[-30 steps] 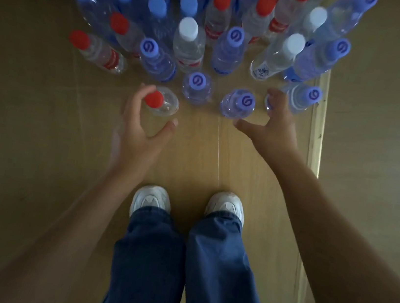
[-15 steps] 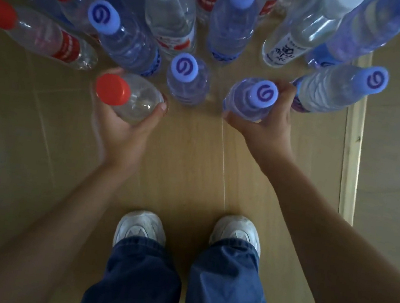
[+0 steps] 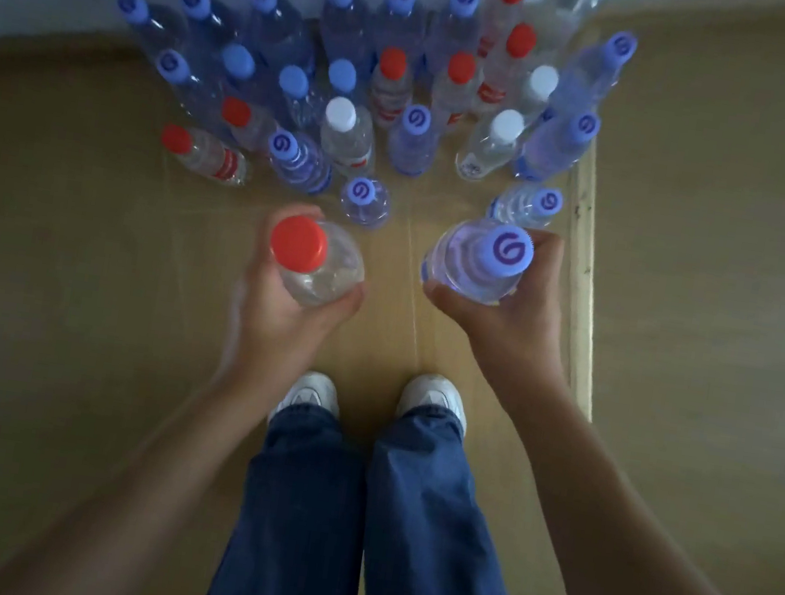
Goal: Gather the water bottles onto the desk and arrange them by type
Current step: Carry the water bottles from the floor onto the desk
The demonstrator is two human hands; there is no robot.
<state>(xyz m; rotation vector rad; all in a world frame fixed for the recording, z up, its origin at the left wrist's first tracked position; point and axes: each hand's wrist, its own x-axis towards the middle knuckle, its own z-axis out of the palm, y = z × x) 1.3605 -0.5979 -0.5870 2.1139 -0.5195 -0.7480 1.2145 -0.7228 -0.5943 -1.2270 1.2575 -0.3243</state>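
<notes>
Water bottles: a mixed cluster (image 3: 357,105) stands upright on the floor (image 3: 62,225) near the wall, with periwinkle, red and white caps mingled.
Left hand: left hand (image 3: 277,316) grips a red-capped bottle (image 3: 315,261) round its body, fingers and thumb curled about it, the bottle raised toward the camera and upright.
Right hand: right hand (image 3: 515,309) grips a periwinkle-capped bottle (image 3: 481,264) the same way, fingers (image 3: 546,248) wrapped behind it and thumb in front; it tilts slightly.
Nearest neighbours: one periwinkle-capped bottle (image 3: 366,200) stands just beyond the left hand's load, another (image 3: 527,205) just beyond the right hand's.
Desk: no surface shows in this view; only floor, a pale strip (image 3: 580,293) along the right and the person's shoes (image 3: 311,392).
Step in hand: gathering, judged early, since most bottles are on the floor unsorted.
Next move: likely carrying both bottles to the desk and setting each down with its own cap colour; the two differ in type, so they belong in separate groups.
Risk: nearby bottles stand close and could tip if brushed.
</notes>
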